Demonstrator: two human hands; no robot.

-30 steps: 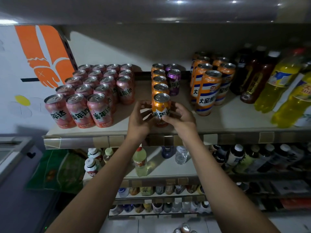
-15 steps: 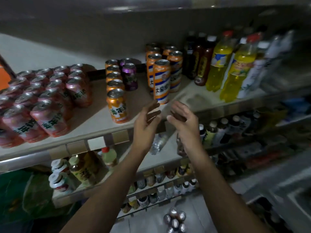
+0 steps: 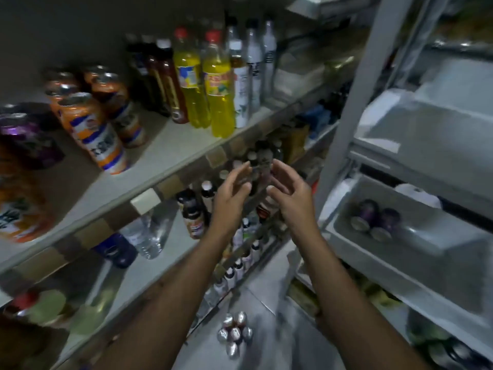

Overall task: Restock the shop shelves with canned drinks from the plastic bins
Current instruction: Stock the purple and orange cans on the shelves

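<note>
While two purple cans lie in a bin to the right of and below the right hand, it and the left hand hang empty between shelf and bin, fingers loosely spread. I judge a fetch is in hand: next, reach right into the bin and grip a can. Left of the hands, shelf cans blur; floor cans below them are indistinct.

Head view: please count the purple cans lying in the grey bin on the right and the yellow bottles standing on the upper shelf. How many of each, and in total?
Purple cans in the bin: 2
Yellow bottles on the shelf: 2
Total: 4
</note>
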